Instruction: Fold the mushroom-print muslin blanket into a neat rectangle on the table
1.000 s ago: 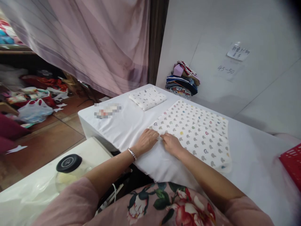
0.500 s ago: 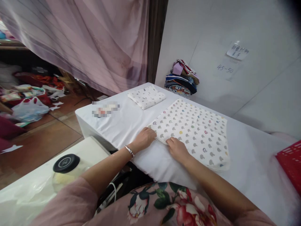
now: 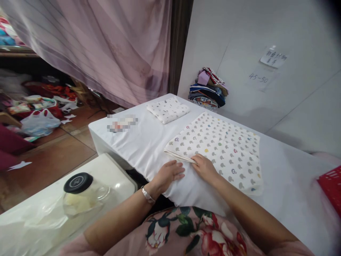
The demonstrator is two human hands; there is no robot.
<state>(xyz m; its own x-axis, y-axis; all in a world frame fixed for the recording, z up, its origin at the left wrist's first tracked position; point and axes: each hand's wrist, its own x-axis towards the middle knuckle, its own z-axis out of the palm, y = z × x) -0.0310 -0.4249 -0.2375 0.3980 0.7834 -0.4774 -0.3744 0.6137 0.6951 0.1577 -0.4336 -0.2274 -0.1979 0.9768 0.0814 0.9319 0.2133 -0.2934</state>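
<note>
A white cloth with grey and coloured mushroom-like prints (image 3: 218, 145) lies folded in layers on the white-covered table (image 3: 176, 192). My right hand (image 3: 204, 168) pinches the layered near edge of this cloth, the fingers closed around it. Just left of it, my left hand (image 3: 169, 174) is off the cloth, fingers stretched out and holding nothing. Farther back on the table rests a smaller folded white cloth with tiny dark prints (image 3: 168, 110).
A blurred-out item (image 3: 122, 123) lies near the table's left end. At left, a jar with a black lid (image 3: 78, 183) stands on a white surface (image 3: 112, 167). Folded clothes (image 3: 207, 89) are stacked by the wall. A red basket (image 3: 331, 183) sits at the right edge.
My left hand has let go of the cloth's near left corner and drawn back toward me, its fingers opening. My right hand keeps its hold on the edge.
</note>
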